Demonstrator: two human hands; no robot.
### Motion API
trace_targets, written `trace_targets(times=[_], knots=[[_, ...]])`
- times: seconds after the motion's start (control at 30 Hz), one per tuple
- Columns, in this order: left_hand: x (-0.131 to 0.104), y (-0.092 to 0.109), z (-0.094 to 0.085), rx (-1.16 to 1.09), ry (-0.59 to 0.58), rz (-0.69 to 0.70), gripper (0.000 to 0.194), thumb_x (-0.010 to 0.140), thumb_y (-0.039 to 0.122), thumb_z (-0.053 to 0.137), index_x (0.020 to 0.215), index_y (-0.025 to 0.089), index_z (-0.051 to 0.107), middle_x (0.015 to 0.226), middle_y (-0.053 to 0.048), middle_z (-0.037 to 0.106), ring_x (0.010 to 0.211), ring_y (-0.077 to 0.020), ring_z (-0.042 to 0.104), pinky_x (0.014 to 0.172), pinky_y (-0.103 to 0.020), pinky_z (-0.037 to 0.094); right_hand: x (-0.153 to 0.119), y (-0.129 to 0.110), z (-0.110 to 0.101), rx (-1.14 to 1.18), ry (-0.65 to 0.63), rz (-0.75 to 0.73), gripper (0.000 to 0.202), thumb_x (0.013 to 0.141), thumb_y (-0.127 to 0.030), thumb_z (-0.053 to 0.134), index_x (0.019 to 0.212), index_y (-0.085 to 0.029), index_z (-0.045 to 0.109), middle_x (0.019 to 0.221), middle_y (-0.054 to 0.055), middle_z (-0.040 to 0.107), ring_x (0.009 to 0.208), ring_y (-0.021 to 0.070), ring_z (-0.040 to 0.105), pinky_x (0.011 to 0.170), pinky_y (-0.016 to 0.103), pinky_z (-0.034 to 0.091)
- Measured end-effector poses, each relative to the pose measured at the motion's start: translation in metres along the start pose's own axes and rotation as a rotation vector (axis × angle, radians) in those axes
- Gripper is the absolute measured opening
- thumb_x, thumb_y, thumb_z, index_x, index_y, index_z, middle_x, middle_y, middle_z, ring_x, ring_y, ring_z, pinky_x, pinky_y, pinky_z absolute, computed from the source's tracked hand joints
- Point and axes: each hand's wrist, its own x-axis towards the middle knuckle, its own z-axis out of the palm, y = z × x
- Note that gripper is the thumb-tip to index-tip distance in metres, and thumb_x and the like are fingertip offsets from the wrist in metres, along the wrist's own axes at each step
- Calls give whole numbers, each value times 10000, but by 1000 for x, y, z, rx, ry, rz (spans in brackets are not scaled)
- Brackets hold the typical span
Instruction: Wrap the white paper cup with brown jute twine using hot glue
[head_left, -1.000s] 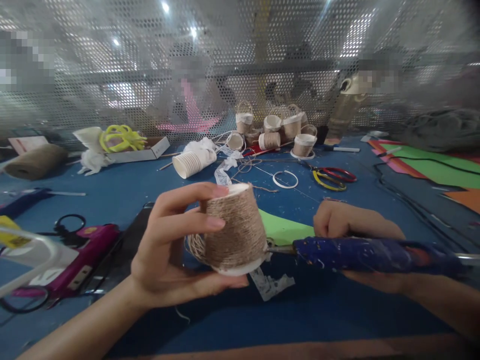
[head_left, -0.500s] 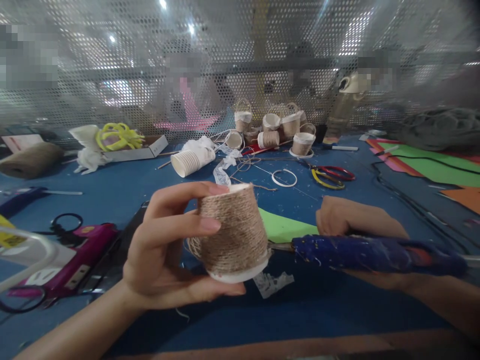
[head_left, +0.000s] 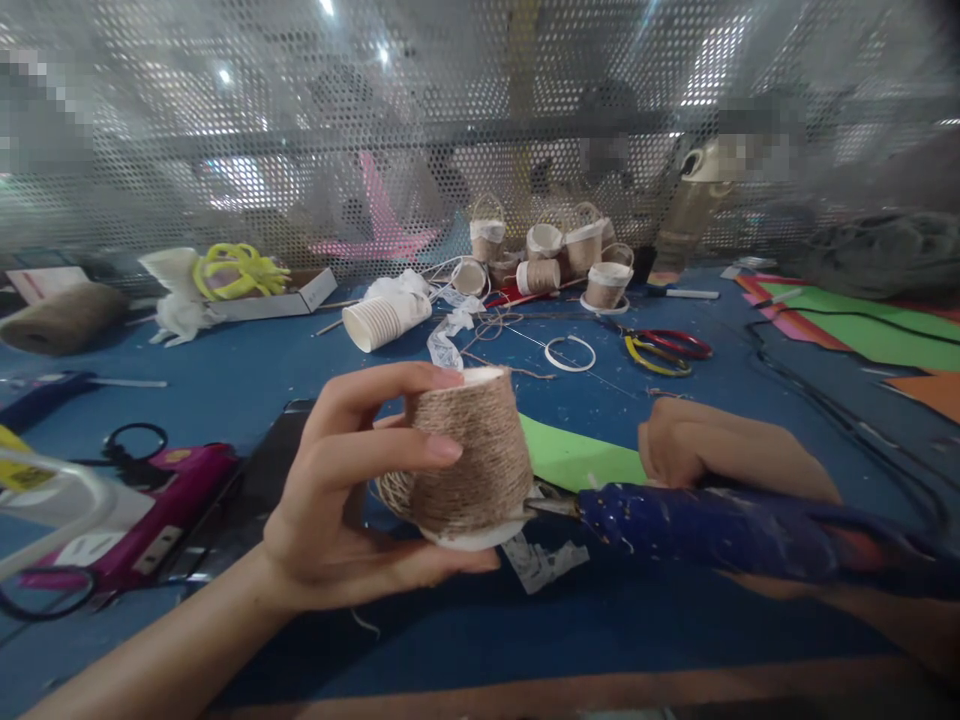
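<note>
My left hand [head_left: 352,490] grips a paper cup wrapped in twine [head_left: 472,455], turned with its wide white rim downward. My thumb presses under the rim, and my fingers lie over the top and side. Part of a twine loop shows behind my fingers at the cup's left. In my right hand [head_left: 727,450] is a blue glue gun [head_left: 697,530], its metal nozzle against or very near the lower right of the twine, just above the rim. The gun's body hides some of the right fingers. A strip of white lace [head_left: 544,562] lies below the nozzle.
Behind stand several small twine-wrapped baskets [head_left: 606,285], stacked paper cups [head_left: 386,318] and scissors [head_left: 664,350]. A magenta power strip [head_left: 165,510] is at left, with another glue gun [head_left: 45,398]. Coloured sheets [head_left: 862,325] and black cables lie right; a perforated screen [head_left: 285,130] closes the back.
The cup has tilted slightly and shifted a little to the right with my left hand. The glue gun's rear has swung lower, and its nozzle has moved left along the cup's lower edge.
</note>
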Motion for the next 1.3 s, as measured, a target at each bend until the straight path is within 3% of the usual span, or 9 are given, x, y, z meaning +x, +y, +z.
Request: trace_targets(times=[0.37, 0.5, 0.7, 0.87, 0.93, 0.97, 1.03, 1.13, 1.3], knots=[[-3, 2, 4, 49, -9, -67, 474, 812, 432, 863, 1210, 290, 647, 1343, -107, 617, 1204, -300, 657, 897, -520, 701, -4, -8, 6, -21, 49, 101, 308, 958, -144, 536, 734, -247, 351, 704, -29, 397, 606, 151, 419, 555, 313, 305], [-2, 1, 4, 57, -14, 25, 555, 731, 363, 934, 1191, 232, 653, 1324, -126, 633, 1178, -285, 668, 876, -473, 707, -4, -11, 8, -24, 34, 121, 299, 961, -165, 527, 742, -249, 342, 709, -26, 395, 595, 155, 409, 560, 320, 272], [-1, -2, 4, 7, 7, -13, 573, 730, 338, 925, 1224, 248, 648, 1332, -111, 624, 1211, -287, 657, 900, -455, 696, -4, -6, 8, -29, 47, 104, 290, 968, -159, 517, 734, -247, 371, 706, -26, 396, 608, 154, 407, 566, 318, 274], [-4, -5, 3, -34, 33, 24, 727, 631, 292, 976, 1269, 216, 635, 1366, -117, 607, 1206, -295, 653, 933, -456, 677, -9, 5, 4, 6, 33, 57, 246, 925, -250, 555, 744, -251, 388, 708, -25, 401, 615, 161, 395, 546, 321, 268], [-3, -5, 1, -19, 45, 11, 683, 661, 303, 954, 1261, 222, 637, 1346, -114, 613, 1200, -303, 657, 950, -477, 658, -10, 6, 2, -4, 27, 64, 236, 876, -275, 583, 750, -254, 385, 710, -26, 398, 608, 164, 376, 540, 324, 254], [-3, -4, 0, -13, 89, -44, 614, 689, 310, 929, 1228, 227, 647, 1325, -111, 618, 1202, -301, 652, 970, -485, 639, -10, 6, 1, -14, 18, 64, 231, 848, -263, 596, 754, -255, 385, 710, -28, 402, 602, 162, 373, 536, 322, 252], [-1, -4, -1, 16, 57, 39, 637, 669, 320, 950, 1214, 183, 650, 1279, -126, 628, 1159, -295, 675, 936, -476, 642, -8, 6, -1, -42, 0, 63, 235, 792, -190, 606, 758, -256, 384, 701, -32, 413, 594, 159, 381, 529, 317, 252], [-1, -3, 0, 15, 69, 1, 616, 681, 329, 942, 1210, 204, 652, 1282, -124, 621, 1167, -300, 669, 943, -505, 631, -5, 5, -3, -78, -17, 51, 251, 737, -124, 602, 757, -260, 391, 687, -36, 428, 580, 158, 388, 517, 312, 247], [-3, -4, 1, 0, 35, -28, 708, 644, 347, 973, 1242, 185, 631, 1285, -151, 604, 1168, -316, 659, 951, -522, 624, -5, 5, 4, -55, -2, 40, 238, 803, -204, 591, 758, -261, 365, 684, -34, 420, 574, 163, 414, 517, 314, 269]])
